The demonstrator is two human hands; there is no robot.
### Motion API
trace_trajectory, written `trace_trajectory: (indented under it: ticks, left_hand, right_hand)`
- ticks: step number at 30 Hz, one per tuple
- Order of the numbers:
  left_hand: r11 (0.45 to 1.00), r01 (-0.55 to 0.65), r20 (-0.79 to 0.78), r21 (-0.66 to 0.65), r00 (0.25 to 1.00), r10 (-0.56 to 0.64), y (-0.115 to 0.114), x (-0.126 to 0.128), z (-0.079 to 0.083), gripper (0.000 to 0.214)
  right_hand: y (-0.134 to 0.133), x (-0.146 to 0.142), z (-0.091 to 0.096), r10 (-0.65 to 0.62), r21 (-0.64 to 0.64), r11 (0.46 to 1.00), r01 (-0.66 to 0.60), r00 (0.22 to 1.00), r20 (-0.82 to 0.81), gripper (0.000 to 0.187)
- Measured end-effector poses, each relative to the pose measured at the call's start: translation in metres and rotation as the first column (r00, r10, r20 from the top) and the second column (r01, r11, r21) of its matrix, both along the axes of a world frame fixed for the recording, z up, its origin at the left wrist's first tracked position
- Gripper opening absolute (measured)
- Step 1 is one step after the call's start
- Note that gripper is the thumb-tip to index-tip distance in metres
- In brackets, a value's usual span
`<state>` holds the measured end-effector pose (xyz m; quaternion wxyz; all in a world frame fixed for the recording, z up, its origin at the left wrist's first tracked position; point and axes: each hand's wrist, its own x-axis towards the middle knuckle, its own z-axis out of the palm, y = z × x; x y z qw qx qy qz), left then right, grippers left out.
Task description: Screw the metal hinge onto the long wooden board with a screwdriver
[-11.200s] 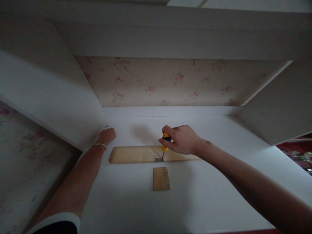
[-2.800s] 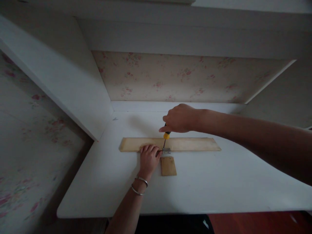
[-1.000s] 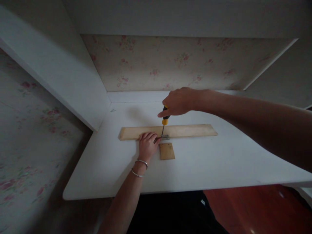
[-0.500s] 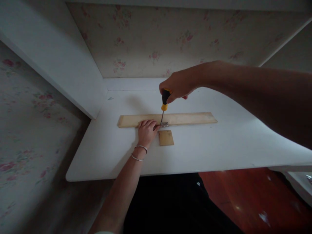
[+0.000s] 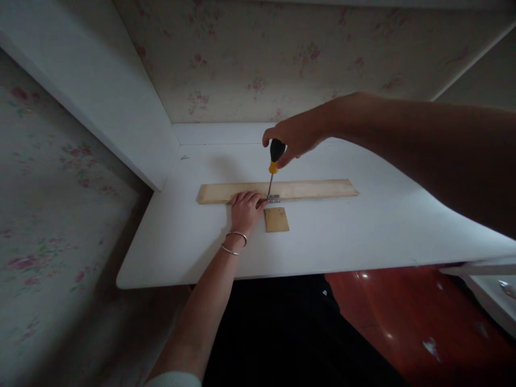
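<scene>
A long, pale wooden strip (image 5: 314, 188) lies across the white table. A small metal hinge (image 5: 273, 199) sits at its front edge, near the middle. My left hand (image 5: 245, 208) is curled over the strip just left of the hinge, its thumb and forefinger close to the hinge's left end. Above, my right hand (image 5: 296, 135) grips a black and yellow screwdriver (image 5: 277, 152) by the handle, thumb on one side and a finger raised on the other. The shaft points down, its tip at the hinge's back edge; a screw there is too small to make out.
A small square wooden piece (image 5: 277, 220) with holes near its back edge lies in front of the hinge. White panels (image 5: 100, 80) enclose the table (image 5: 342, 242) at the left and back. Flowered wallpaper (image 5: 242, 70) covers the wall.
The fingers of my right hand have shifted and loosened a little round the screwdriver handle. My left hand stays on the strip. The whole view has tilted slightly.
</scene>
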<state>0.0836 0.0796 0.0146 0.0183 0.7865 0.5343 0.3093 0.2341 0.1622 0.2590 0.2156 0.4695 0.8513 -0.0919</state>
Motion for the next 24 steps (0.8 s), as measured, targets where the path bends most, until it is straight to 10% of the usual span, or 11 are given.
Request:
trace_trajectory:
  ticks: [7,24]
  left_hand:
    - [1.0,0.001,-0.004,0.018,1.0,-0.001,-0.001,0.001,-0.003,0.013]
    - [1.0,-0.007,0.013,0.03,1.0,0.006,0.003,0.003,0.0,0.011]
  right_hand:
    - [-0.006,-0.005,0.002,-0.14,0.006,0.99,0.14,0.986,0.095,0.071]
    - [-0.004,-0.015,0.01,-0.041,0.073,0.997,0.034,0.995,0.093,0.062]
